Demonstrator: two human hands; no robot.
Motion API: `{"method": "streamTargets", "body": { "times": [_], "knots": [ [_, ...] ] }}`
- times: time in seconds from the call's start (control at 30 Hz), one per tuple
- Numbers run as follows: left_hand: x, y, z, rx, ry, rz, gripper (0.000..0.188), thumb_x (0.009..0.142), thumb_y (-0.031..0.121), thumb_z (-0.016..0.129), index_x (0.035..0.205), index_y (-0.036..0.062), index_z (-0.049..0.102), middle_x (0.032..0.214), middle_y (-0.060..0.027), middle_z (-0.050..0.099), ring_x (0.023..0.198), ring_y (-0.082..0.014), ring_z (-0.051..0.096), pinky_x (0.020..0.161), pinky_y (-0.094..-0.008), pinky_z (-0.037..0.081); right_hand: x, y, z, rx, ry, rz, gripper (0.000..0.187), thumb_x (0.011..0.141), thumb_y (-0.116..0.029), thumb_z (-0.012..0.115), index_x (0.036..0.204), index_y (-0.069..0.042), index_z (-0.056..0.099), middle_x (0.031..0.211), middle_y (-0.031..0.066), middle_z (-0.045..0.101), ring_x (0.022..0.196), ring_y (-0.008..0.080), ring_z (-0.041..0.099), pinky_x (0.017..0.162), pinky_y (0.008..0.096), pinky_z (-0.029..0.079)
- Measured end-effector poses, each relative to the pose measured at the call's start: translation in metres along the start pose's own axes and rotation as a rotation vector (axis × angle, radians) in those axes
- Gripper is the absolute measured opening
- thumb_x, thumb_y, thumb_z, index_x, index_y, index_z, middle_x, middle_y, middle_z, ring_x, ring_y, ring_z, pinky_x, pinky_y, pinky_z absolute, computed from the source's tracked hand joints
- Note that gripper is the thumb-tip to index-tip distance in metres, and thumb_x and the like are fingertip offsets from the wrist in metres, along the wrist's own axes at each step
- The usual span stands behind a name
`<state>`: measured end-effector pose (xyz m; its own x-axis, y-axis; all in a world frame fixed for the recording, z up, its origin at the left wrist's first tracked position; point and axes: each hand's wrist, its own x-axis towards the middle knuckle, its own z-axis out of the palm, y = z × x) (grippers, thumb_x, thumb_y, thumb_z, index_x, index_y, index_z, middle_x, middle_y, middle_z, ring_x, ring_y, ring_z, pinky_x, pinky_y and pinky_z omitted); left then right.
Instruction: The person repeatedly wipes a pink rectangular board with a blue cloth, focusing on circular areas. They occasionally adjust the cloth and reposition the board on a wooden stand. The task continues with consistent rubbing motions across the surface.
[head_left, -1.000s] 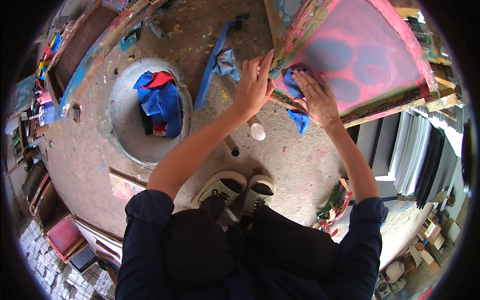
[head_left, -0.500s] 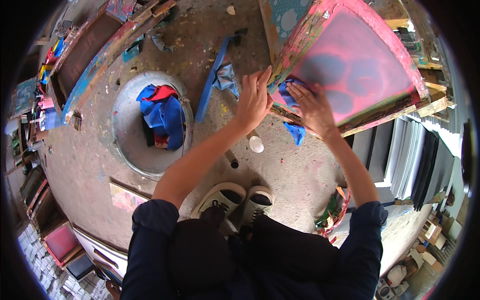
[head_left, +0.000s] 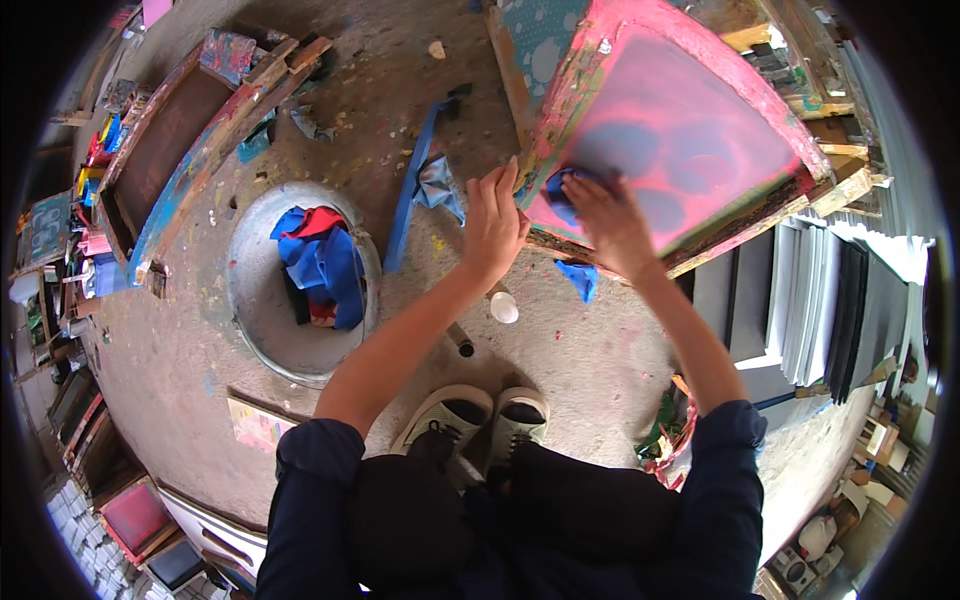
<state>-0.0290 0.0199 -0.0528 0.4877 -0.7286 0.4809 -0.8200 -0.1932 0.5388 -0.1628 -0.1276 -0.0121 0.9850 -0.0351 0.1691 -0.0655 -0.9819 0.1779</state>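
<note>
Head view: left hand [head_left: 493, 225] flat, steadying pink printing screen [head_left: 680, 130]; right hand [head_left: 610, 220] presses blue rag [head_left: 562, 188] there; metal basin [head_left: 255, 320] nearby.

hands [head_left: 555, 220]: 2 | shoes [head_left: 480, 420]: 2 | basin [head_left: 255, 320]: 1 | blue cloths [head_left: 560, 190]: perhaps 3

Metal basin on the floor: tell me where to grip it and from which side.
Grip the metal basin by its rolled rim, probably with both hands on opposite sides, coming from above. It sits upright on the floor, wide and round, so one hand would likely tip it. The bare near rim is free; the blue and red cloths are heaped against the far side.
</note>
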Motion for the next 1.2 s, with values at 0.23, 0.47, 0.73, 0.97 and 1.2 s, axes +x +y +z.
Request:
{"method": "streamTargets", "body": {
  "times": [0.23,0.47,0.73,0.97,1.2],
  "knots": [
    [-0.002,-0.007,0.001,0.025,-0.024,-0.003,0.087,0.060,0.001,0.074,0.133,-0.0065,0.027,0.114,-0.0179,0.035,0.098,-0.0346,0.040,0.084,-0.0418,0.039,-0.006,0.004,0.013,0.152,0.018,-0.048,0.036,0.082,-0.020,0.057,0.116,-0.009,0.059,0.128,-0.0011,0.054,0.122,0.0109,0.046,0.111,0.0395,0.020],
    [-0.003,-0.001,0.008,0.020,-0.013,0.007,0.085,0.061,0.001,0.073,0.132,-0.0071,0.027,0.115,-0.0186,0.035,0.097,-0.0352,0.040,0.085,-0.0427,0.039,-0.029,0.022,0.018,0.243,-0.077,-0.116,0.046,0.085,-0.020,0.056,0.128,-0.010,0.047,0.133,-0.0006,0.049,0.124,0.0086,0.042,0.111,0.0373,0.022],
    [-0.002,-0.011,0.001,0.041,-0.009,0.007,0.082,0.062,0.001,0.072,0.131,-0.0077,0.029,0.115,-0.0196,0.035,0.095,-0.0356,0.041,0.084,-0.0430,0.040,-0.031,0.013,0.013,-0.031,-0.004,-0.010,0.039,0.083,-0.027,0.058,0.119,-0.015,0.058,0.132,-0.0090,0.049,0.123,0.0057,0.042,0.114,0.0465,0.011],
    [-0.002,-0.004,0.006,0.010,0.022,0.022,0.081,0.062,0.000,0.070,0.131,-0.0072,0.029,0.116,-0.0190,0.036,0.095,-0.0355,0.040,0.084,-0.0432,0.040,-0.038,0.024,0.004,-0.093,-0.001,0.016,0.033,0.085,-0.032,0.055,0.114,-0.019,0.062,0.130,-0.0101,0.051,0.122,0.0036,0.043,0.113,0.0464,0.012],
    [-0.004,-0.008,0.004,0.072,-0.032,0.016,0.083,0.065,0.000,0.071,0.134,-0.0057,0.024,0.117,-0.0215,0.033,0.103,-0.0371,0.041,0.081,-0.0389,0.049,-0.049,0.021,0.010,-0.069,-0.078,-0.023,0.035,0.087,-0.028,0.054,0.120,-0.019,0.058,0.129,-0.0095,0.052,0.122,0.0042,0.043,0.114,0.0464,0.011]
  ]
}}
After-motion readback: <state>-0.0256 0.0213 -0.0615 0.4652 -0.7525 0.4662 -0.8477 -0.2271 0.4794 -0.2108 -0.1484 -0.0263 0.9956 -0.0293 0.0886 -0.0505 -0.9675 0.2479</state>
